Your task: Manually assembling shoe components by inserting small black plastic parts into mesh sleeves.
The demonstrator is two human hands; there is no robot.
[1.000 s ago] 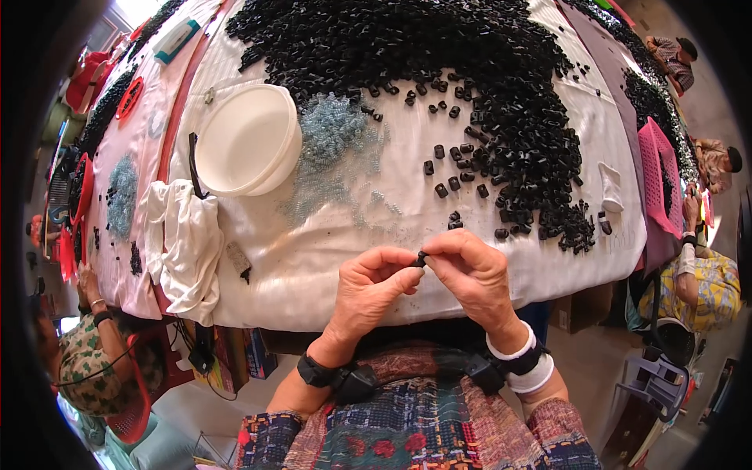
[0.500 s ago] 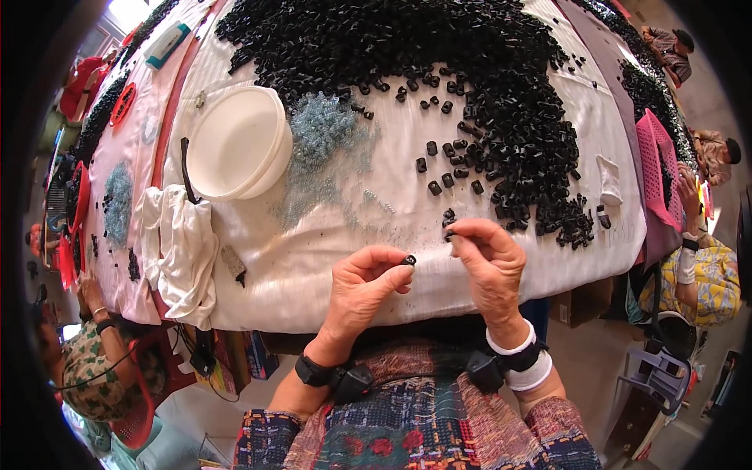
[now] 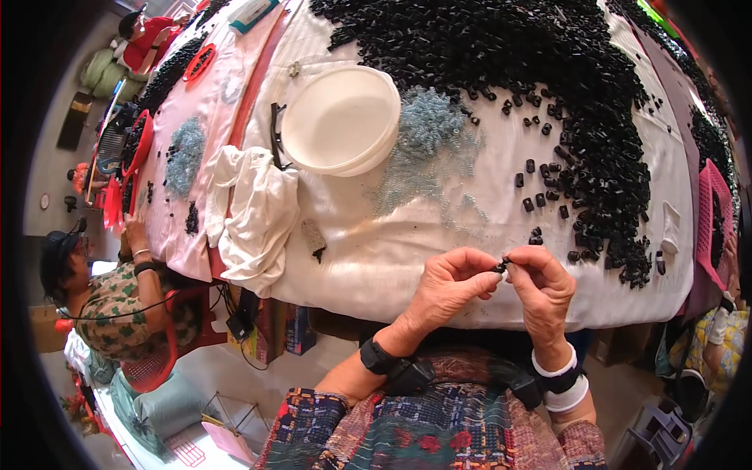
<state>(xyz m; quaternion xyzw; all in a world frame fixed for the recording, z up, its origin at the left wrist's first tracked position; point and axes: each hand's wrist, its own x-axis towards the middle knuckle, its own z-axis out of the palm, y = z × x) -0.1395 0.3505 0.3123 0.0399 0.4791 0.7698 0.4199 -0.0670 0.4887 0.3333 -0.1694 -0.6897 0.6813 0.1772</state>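
A small black plastic piece (image 3: pixel 500 266) is pinched between fingers of left hand (image 3: pixel 448 283) and right hand (image 3: pixel 542 288), both closed on it, probably one piece, above the white cloth-covered surface (image 3: pixel 407 251) edge

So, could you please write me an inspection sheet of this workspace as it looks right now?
Surface: table draped in white cloth.
Job's things: small black part pinched between both hands at the table's near edge; big heap of black parts behind; pale blue-grey springs pile.
Clutter: stacked white bowls, crumpled white cloth, pink basket.
Grips: left hand and right hand both shut on the small black part.
Cables: black cord hanging under the table's left edge.
Surroundings: other people seated at left and right, working on similar piles.
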